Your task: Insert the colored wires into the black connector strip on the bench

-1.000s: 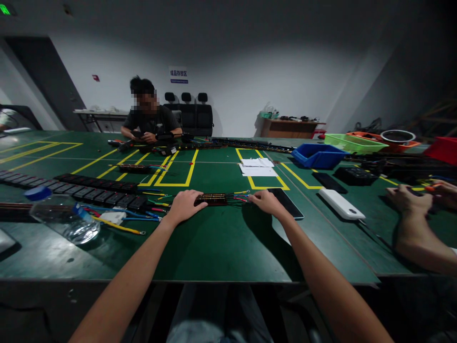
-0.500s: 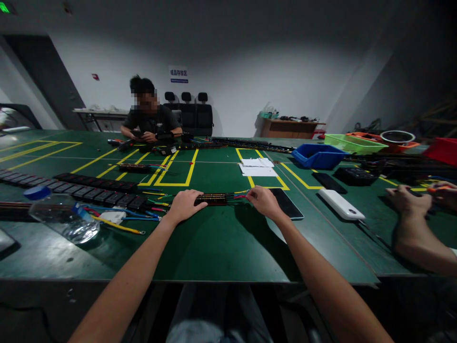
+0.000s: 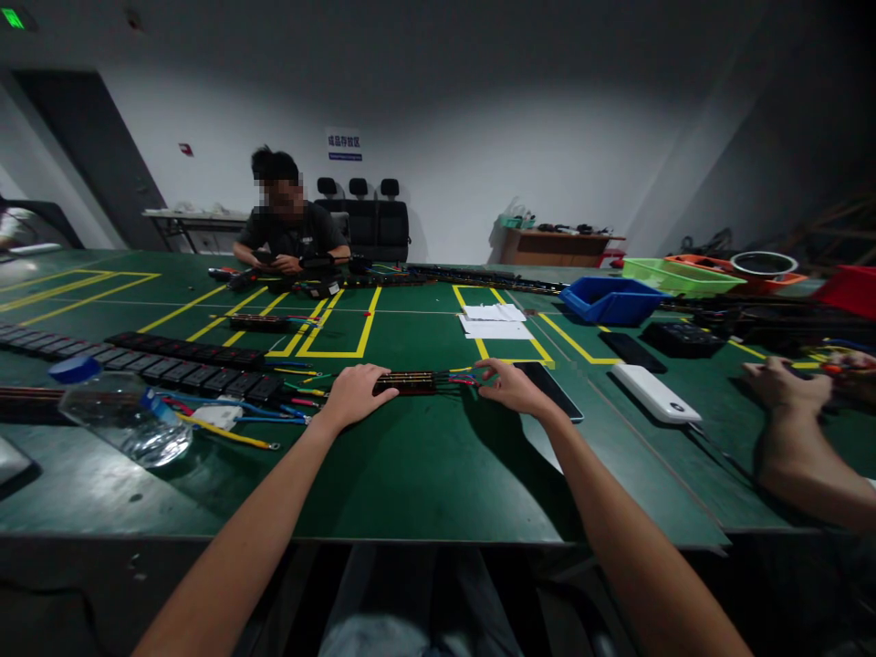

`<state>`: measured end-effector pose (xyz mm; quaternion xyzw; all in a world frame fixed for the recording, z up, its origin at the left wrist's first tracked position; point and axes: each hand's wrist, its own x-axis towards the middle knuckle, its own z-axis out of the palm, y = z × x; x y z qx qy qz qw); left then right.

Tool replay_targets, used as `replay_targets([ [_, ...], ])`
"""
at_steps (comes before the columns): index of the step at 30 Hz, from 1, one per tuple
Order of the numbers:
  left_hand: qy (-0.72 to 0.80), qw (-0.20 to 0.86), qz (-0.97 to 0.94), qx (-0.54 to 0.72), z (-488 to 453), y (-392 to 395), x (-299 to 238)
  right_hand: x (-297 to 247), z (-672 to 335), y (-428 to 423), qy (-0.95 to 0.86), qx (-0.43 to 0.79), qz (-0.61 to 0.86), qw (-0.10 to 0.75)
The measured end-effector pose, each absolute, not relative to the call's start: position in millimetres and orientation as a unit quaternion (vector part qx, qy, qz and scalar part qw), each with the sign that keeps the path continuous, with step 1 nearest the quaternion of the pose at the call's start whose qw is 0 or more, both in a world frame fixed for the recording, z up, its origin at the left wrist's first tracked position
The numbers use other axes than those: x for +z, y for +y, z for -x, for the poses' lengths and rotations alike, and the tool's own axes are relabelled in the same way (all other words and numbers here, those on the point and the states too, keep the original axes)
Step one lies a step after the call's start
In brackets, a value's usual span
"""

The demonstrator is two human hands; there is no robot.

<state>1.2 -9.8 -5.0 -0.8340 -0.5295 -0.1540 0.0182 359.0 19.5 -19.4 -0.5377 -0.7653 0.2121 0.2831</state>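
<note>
A short black strip with copper-coloured rails (image 3: 405, 381) lies on the green table (image 3: 424, 465) in front of me. My left hand (image 3: 352, 394) rests on its left end, fingers curled over it. From the strip's right end come thin coloured wires (image 3: 464, 376), red, blue, green and yellow. My right hand (image 3: 510, 385) pinches those wires at their ends. A black phone (image 3: 551, 388) lies flat just right of that hand.
A clear water bottle (image 3: 116, 415) lies on its side at left, beside loose wires and a row of black modules (image 3: 178, 365). A white power bank (image 3: 653, 392), blue bin (image 3: 609, 299) and papers (image 3: 494, 321) sit further right. One person sits opposite; another's hands (image 3: 787, 388) work at right.
My right hand has shifted slightly left along the wires toward the strip. The left hand has stayed put. The neighbour's hands at right moved a little.
</note>
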Motion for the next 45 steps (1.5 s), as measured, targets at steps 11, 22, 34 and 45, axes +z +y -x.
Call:
replay_targets([
  [11,-0.503,0.112,0.835,-0.193,-4.2,-14.9,-6.0,-26.9,-349.6,27.4,-0.702,0.315,0.500,0.398],
  [22,-0.499,0.171,0.823,-0.210,-18.5,-26.8,3.7,-14.9,-341.5,20.5,-0.682,0.307,0.419,0.515],
  [34,-0.470,0.110,0.862,-0.156,-22.0,-29.7,8.0,-9.0,-344.3,12.7,-0.718,0.293,0.531,0.340],
  [45,-0.453,0.077,0.875,-0.154,-32.2,-39.8,18.2,-13.3,-352.3,13.6,-0.728,0.107,0.621,0.269],
])
